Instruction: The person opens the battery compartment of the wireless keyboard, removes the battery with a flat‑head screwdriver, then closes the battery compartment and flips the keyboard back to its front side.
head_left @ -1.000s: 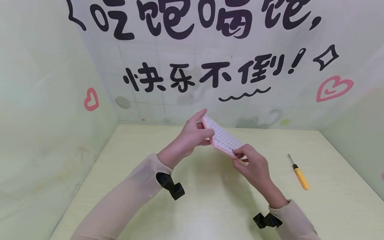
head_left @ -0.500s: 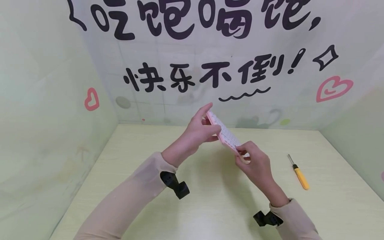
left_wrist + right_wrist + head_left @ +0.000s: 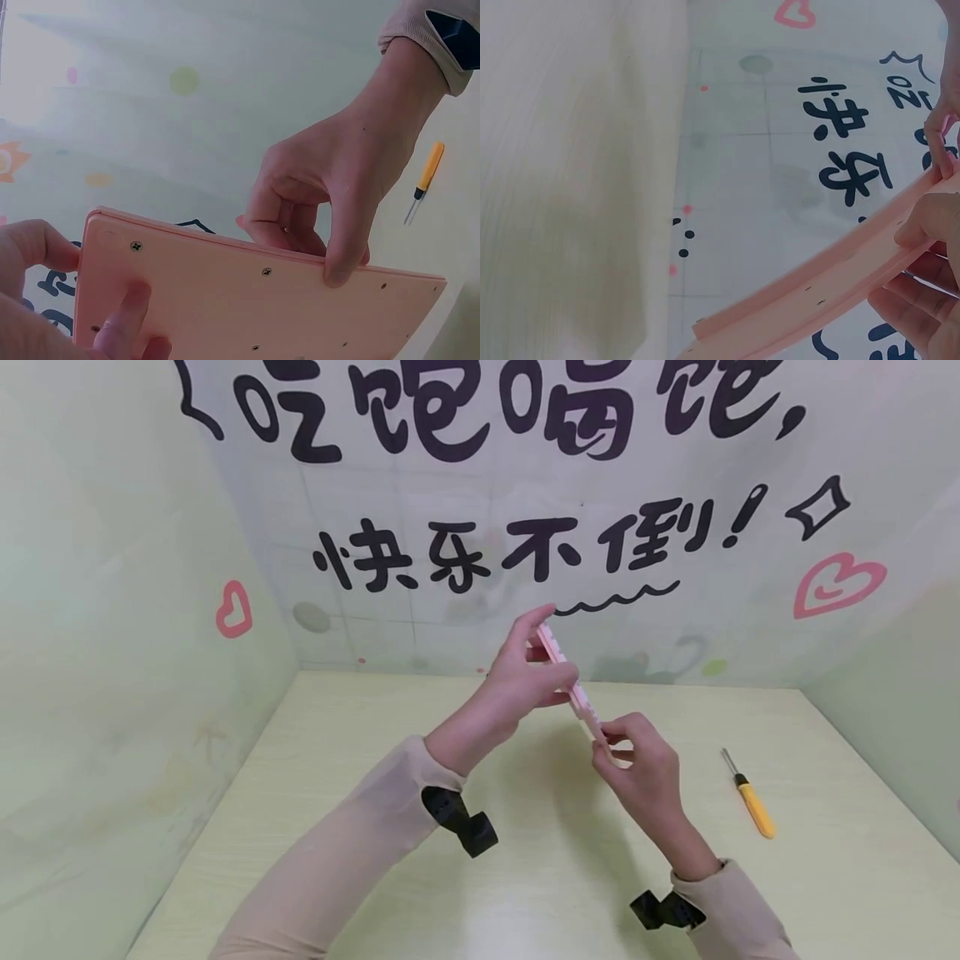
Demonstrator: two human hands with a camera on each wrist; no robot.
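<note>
A pink keyboard with white keys (image 3: 588, 714) is held above the table, tilted so that the head view sees it almost edge-on. My left hand (image 3: 517, 689) grips its upper left end, thumb on the near side and other fingers on the far side. Lower down, my right hand (image 3: 641, 777) pinches the edge between thumb and fingers. The left wrist view shows the keyboard's pink underside (image 3: 202, 281), dotted with several small screws; a left fingertip touches it, and the right thumb (image 3: 345, 255) presses near its edge.
A screwdriver (image 3: 753, 802) with a yellow handle and metal shaft lies on the pale table (image 3: 360, 735) to the right, apart from the hands. Behind the table stands a backdrop (image 3: 420, 635) with large black lettering and pink hearts.
My left hand has moved right and slightly up with its end of the keyboard. The keyboard has turned steeper, its key face swinging out of the head view. The right hand shifted only slightly.
</note>
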